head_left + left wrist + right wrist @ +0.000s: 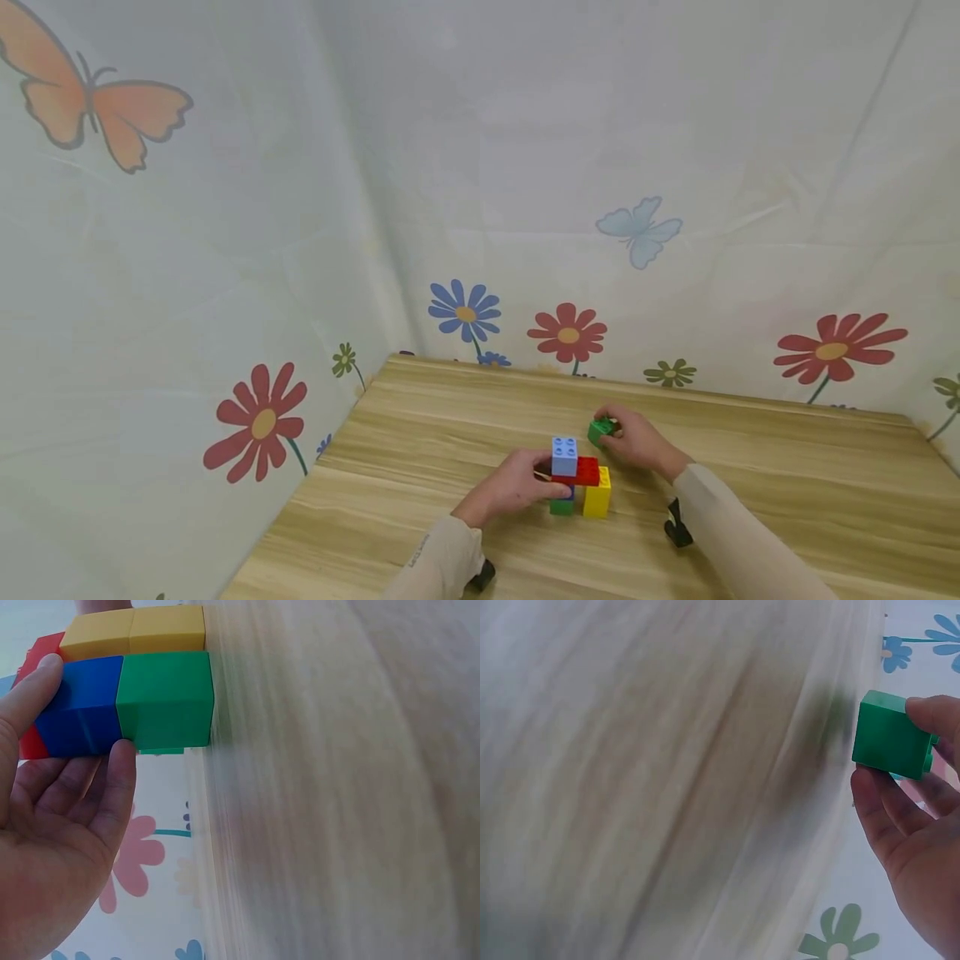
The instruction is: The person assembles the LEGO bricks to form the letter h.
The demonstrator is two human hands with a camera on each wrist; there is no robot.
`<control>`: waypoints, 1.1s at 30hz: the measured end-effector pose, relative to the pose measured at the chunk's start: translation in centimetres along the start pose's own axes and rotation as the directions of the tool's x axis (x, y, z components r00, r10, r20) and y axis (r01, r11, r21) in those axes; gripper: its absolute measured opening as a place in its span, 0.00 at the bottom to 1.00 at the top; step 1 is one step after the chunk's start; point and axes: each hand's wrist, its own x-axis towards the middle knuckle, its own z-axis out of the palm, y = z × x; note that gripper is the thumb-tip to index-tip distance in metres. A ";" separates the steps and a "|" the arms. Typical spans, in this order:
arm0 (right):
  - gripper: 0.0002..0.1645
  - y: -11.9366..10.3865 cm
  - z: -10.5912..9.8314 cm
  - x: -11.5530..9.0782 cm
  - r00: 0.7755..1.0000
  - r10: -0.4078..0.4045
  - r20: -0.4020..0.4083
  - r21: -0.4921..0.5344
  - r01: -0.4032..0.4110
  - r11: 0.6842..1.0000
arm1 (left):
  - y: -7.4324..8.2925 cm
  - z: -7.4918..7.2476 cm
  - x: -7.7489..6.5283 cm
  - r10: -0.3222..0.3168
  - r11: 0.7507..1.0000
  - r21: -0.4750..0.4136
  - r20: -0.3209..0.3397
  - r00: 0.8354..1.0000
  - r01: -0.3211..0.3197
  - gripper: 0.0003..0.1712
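Observation:
My left hand (513, 483) grips a small structure of toy building bricks at its left side. Its thumb lies by the blue brick (82, 701), which sits on a green brick (165, 701). Beside that column stand two stacked yellow bricks (597, 500). A red brick (588, 472) bridges both columns, with a light blue brick (564, 458) on its left end, studs up. Farther back and to the right, my right hand (637, 442) pinches a separate green brick (891, 739) between thumb and fingers, close over the table; its studs show in the right wrist view.
The wood-grain table (420, 433) reaches back to a pale cloth wall (510, 167) printed with flowers and butterflies. Another cloth wall runs along the left edge. Black straps (677, 525) show at both sleeves.

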 end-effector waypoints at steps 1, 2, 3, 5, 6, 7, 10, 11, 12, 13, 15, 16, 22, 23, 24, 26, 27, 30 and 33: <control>0.18 0.0 -0.1 -0.1 1.000 0.002 0.001 0.000 -0.002 1.000 | 0.0 0.0 0.0 0.000 1.000 0.002 -0.001 1.000 0.000 0.21; 0.18 0.0 -0.2 -0.2 1.000 0.007 0.001 0.001 -0.007 1.000 | 0.0 0.0 0.0 -0.001 1.000 0.002 -0.002 1.000 0.001 0.21; 0.18 0.0 -0.3 -0.3 1.000 0.008 0.002 0.001 -0.008 1.000 | 0.0 0.0 0.0 -0.003 1.000 0.004 -0.003 1.000 0.003 0.21; 0.19 -0.2 -0.5 -0.6 1.000 0.000 0.007 -0.002 0.000 1.000 | 0.0 0.1 0.1 -0.004 1.000 0.006 -0.006 1.000 0.004 0.21; 0.19 -0.3 -0.6 -0.7 1.000 0.000 0.008 -0.002 0.000 1.000 | -0.1 0.1 0.1 -0.004 1.000 0.009 -0.007 1.000 0.004 0.21; 0.19 -0.5 -0.8 -0.8 1.000 0.002 0.010 0.002 -0.002 1.000 | -0.1 0.1 0.1 -0.004 1.000 0.011 -0.008 1.000 0.004 0.20; 0.20 -1.0 -1.2 -1.4 1.000 -0.014 0.019 -0.001 0.014 1.000 | -0.1 0.1 0.1 -0.003 1.000 0.016 -0.009 1.000 0.003 0.20; 0.21 -1.2 -1.4 -1.5 1.000 -0.010 0.018 -0.004 0.010 1.000 | -0.1 0.1 0.2 -0.001 1.000 0.016 -0.009 1.000 0.002 0.20; 0.21 -1.5 -1.6 -1.7 1.000 -0.011 0.017 -0.006 0.011 1.000 | -0.1 0.1 0.2 -0.001 1.000 0.016 -0.010 1.000 0.001 0.20; 0.21 -1.7 -1.7 -1.9 1.000 -0.012 0.015 -0.009 0.012 1.000 | -0.1 0.1 0.2 -0.002 1.000 0.013 -0.010 1.000 0.003 0.20; 0.21 -2.2 -2.1 -2.2 1.000 -0.016 0.005 -0.008 0.016 1.000 | -0.2 0.1 0.2 -0.002 1.000 0.013 -0.009 1.000 0.002 0.20; 0.21 -2.5 -2.3 -2.4 1.000 -0.017 -0.005 -0.010 0.017 1.000 | -0.2 0.1 0.2 -0.003 1.000 0.010 -0.008 1.000 0.003 0.21; 0.19 -3.9 -3.7 -3.1 0.992 -0.112 -0.052 -0.033 0.110 0.993 | -0.1 0.0 0.2 -0.011 1.000 0.014 -0.010 1.000 0.011 0.22; 0.19 -4.1 -3.9 -3.3 0.990 -0.130 -0.057 -0.036 0.128 0.991 | -0.1 0.0 0.2 -0.011 1.000 0.016 -0.012 1.000 0.012 0.22; 0.19 -4.4 -4.1 -3.4 0.988 -0.142 -0.065 -0.037 0.140 0.989 | -0.1 0.0 0.2 -0.011 1.000 0.019 -0.012 1.000 0.012 0.22; 0.19 -4.9 -4.5 -3.7 0.982 -0.169 -0.082 -0.044 0.166 0.985 | -0.1 0.1 0.2 -0.011 1.000 0.020 -0.014 1.000 0.011 0.22; 0.19 -5.2 -4.7 -3.8 0.979 -0.181 -0.090 -0.044 0.177 0.983 | -0.1 0.1 0.2 -0.010 1.000 0.019 -0.015 1.000 0.010 0.22; 0.20 -6.0 -5.2 -4.2 0.971 -0.212 -0.109 -0.052 0.208 0.977 | -0.1 0.1 0.2 -0.002 1.000 0.021 -0.014 1.000 0.002 0.23; 0.21 -6.7 -5.6 -4.5 0.963 -0.244 -0.118 -0.066 0.237 0.969 | -0.1 0.0 0.2 -0.001 1.000 0.022 -0.013 1.000 0.001 0.22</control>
